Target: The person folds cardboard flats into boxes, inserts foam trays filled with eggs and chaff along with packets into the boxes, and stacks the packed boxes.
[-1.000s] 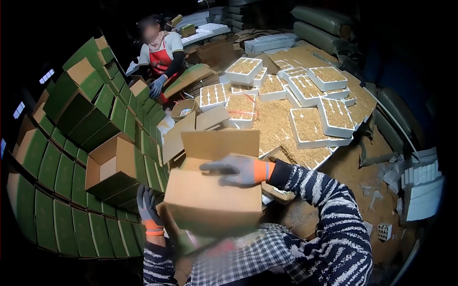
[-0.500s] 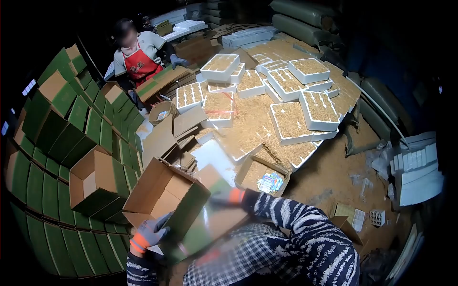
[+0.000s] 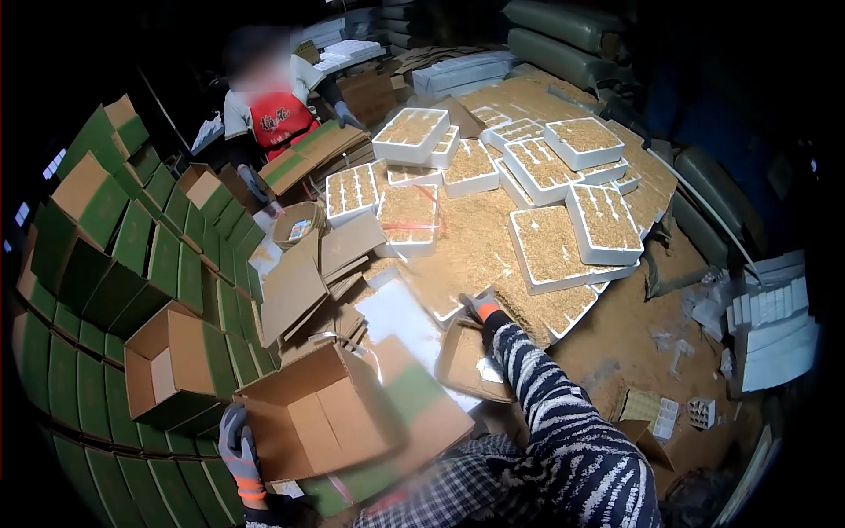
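An open cardboard box (image 3: 321, 418) lies tilted in front of me, its inside facing up toward the camera. My left hand (image 3: 238, 443), in a grey glove with an orange cuff, grips the box's left wall. Under the box is a flat green and brown cardboard piece (image 3: 426, 400). My right hand (image 3: 481, 307), gloved the same way, is at the upper rim of a small open carton (image 3: 459, 359) with a few papers inside. Its fingers are partly hidden, so their hold is unclear.
Stacked green boxes (image 3: 132, 352) fill the left side. White foam trays (image 3: 554, 251) of brown grainy material cover the heaped table. Folded cardboard (image 3: 295, 290) lies at its left edge. Across it, a person in a red apron (image 3: 280, 121) handles flat cardboard.
My right hand has moved up and right from the flat cardboard to the small carton, which now sits tilted. The box in my left hand has turned more toward the camera.
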Tool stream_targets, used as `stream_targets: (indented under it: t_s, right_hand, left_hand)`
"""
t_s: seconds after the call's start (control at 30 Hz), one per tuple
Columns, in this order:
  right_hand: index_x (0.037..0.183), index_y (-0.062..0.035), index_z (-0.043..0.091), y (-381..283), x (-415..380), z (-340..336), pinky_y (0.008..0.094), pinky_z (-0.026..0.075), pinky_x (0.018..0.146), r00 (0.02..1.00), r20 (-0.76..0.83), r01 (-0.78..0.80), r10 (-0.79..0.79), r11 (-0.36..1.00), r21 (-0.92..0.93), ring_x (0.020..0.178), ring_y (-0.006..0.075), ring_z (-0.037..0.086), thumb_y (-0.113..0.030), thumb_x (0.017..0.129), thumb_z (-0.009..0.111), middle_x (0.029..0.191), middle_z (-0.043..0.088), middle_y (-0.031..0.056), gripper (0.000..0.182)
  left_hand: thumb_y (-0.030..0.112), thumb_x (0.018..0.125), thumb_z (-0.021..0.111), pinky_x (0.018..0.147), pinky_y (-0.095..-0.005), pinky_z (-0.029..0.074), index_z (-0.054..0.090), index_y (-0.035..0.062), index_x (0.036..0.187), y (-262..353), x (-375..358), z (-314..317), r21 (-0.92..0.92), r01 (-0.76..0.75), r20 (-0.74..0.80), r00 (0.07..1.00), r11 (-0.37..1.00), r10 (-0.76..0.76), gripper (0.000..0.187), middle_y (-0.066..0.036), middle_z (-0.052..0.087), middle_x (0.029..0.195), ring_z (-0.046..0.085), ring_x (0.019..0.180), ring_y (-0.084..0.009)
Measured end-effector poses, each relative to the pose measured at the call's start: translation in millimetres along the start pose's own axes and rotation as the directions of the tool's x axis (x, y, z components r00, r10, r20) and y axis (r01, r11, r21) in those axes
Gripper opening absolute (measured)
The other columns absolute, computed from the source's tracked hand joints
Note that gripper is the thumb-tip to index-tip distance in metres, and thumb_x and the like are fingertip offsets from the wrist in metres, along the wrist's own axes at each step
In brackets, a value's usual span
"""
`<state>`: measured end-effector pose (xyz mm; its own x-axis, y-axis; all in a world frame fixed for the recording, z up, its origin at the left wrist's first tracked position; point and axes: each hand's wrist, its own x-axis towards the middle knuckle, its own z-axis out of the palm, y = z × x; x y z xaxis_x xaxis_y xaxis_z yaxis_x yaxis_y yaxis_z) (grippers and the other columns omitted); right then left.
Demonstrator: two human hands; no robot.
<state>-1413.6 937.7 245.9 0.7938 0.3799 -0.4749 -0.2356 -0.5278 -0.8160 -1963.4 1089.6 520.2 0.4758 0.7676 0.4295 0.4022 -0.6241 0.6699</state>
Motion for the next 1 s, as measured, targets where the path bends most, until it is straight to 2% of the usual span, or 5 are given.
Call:
stream_targets:
  t_s: [0.17, 0.3, 0.57, 0.8, 1.0]
  right_hand:
    - [0.118, 0.0094, 0.058, -29.8, -27.2, 27.7, 0.0379, 0.053, 0.078, 0.973, -0.231, 0.110, 0.018, 0.842, 0.528, 0.095, 0.0259, 0.064, -0.037, 0.069, 0.088, 0.109, 0.066, 0.0196, 0.074]
    - [0.127, 0.0082, 0.050, -50.6, -22.3, 58.8, 0.0396, 0.052, 0.083, 0.778, -0.602, 0.024, 0.180, 0.949, 0.315, 0.095, 0.0311, 0.062, -0.033, 0.063, 0.092, 0.112, 0.063, 0.0210, 0.087]
    - [0.106, -0.0027, 0.049, -66.3, -66.2, -16.3, 0.0369, 0.049, 0.081, 0.741, -0.630, 0.398, -0.232, 0.907, 0.135, 0.090, 0.0268, 0.058, -0.019, 0.059, 0.089, 0.097, 0.057, 0.0126, 0.063]
    - [0.139, -0.0020, 0.045, -128.8, -147.0, -142.3, 0.0324, 0.055, 0.086, 0.875, -0.242, 0.445, -0.420, 0.497, 0.745, 0.101, 0.0238, 0.065, 0.002, 0.076, 0.073, 0.115, 0.063, 0.0169, 0.068]
    - [0.137, 0.0006, 0.050, -251.0, -265.6, -127.2, 0.0305, 0.054, 0.089, 0.672, 0.173, 0.431, -0.720, 0.571, 0.699, 0.105, 0.0203, 0.065, -0.012, 0.086, 0.066, 0.118, 0.064, 0.0124, 0.055]
  left_hand:
    - [0.011, 0.092, 0.053, 0.111, -0.0385, 0.036, 0.051, 0.0002, 0.138, -28.9, 3.7, -1.1, -0.049, 0.247, 0.039, 0.969, 0.968, -0.245, 0.047, -0.015, 0.041, 0.150, 0.046, 0.133, -0.0287]
    - [0.007, 0.085, 0.053, 0.117, -0.0368, 0.028, 0.034, -0.0003, 0.150, -42.3, 1.2, 11.8, -0.289, 0.270, 0.092, 0.963, 0.918, -0.254, 0.069, -0.013, 0.038, 0.153, 0.034, 0.143, -0.0270]
    - [-0.001, 0.077, 0.049, 0.114, -0.0322, 0.033, 0.034, 0.0031, 0.152, -33.1, 10.4, 5.2, -0.603, 0.489, 0.365, 0.872, 0.631, -0.327, 0.077, -0.010, 0.037, 0.154, 0.040, 0.138, -0.0227]
    - [-0.001, 0.077, 0.047, 0.113, -0.0279, 0.033, 0.035, 0.0028, 0.152, -60.6, 5.9, 20.1, -0.676, 0.466, 0.352, 0.884, 0.570, -0.307, 0.075, -0.011, 0.039, 0.153, 0.040, 0.137, -0.0201]
    - [0.012, 0.095, 0.052, 0.117, -0.0282, 0.024, 0.033, -0.0041, 0.150, -36.1, 13.1, 58.7, -0.596, 0.291, 0.172, 0.957, 0.749, -0.235, 0.060, -0.015, 0.037, 0.154, 0.034, 0.143, -0.0227]
